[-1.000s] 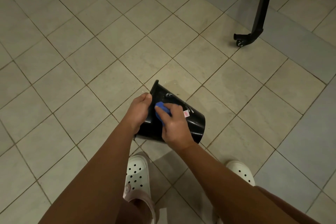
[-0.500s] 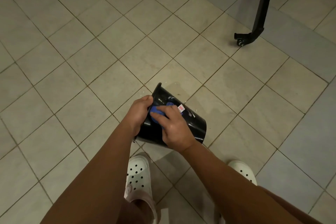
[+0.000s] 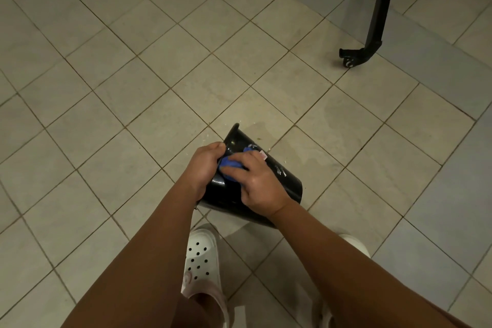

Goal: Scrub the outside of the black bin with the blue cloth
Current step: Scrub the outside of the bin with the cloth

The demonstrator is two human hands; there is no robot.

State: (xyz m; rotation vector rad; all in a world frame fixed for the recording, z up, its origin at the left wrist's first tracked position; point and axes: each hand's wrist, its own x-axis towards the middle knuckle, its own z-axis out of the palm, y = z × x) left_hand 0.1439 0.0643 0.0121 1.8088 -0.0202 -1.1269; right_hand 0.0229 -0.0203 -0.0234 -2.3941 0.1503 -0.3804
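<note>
Now the glossy black plastic bin point(image 3: 290, 186) lies tilted on its side over the beige tiled floor point(image 3: 159, 88), just ahead of a white perforated clog point(image 3: 201, 255); white scuffs and a small sticker mark its wall. L hand point(image 3: 205, 165) grips the rim, fingers curled round it. R hand point(image 3: 258, 184) holds the crumpled blue cloth point(image 3: 230, 164) against the wall, prob. pinching it. Vs 1 s ago, the cloth has slid rimward, touching L hand.

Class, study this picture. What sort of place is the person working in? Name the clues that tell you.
Probably an indoor room in a home or office; which one is unclear. Clues: the tiled floor, a black furniture leg ending in a caster wheel, and the person's white clogs.
</note>
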